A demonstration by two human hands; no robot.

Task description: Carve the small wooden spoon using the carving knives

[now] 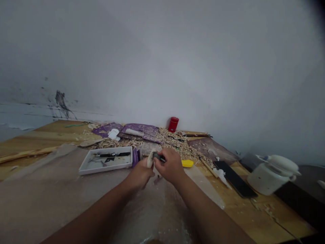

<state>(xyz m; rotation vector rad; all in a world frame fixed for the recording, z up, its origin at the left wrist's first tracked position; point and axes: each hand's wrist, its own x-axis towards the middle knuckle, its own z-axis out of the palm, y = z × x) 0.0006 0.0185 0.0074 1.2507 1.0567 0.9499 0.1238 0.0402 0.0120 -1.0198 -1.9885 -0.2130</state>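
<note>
My left hand is closed round a pale, rounded piece of wood, which stands up from its fingers. My right hand is closed on a small dark-grey tool that touches or nearly touches the wood; its working tip is hidden. Past the right hand shows a yellow handle-like thing, and I cannot tell whether it belongs to the held tool. Just left of the hands, a white tray holds dark slim tools. A purple roll-like item sits by the tray's right end.
Wood shavings are heaped behind the hands, with purple sheets among them. A red can stands against the wall. Rightward are a black phone and a lidded white jar. Translucent plastic sheeting covers the wooden table.
</note>
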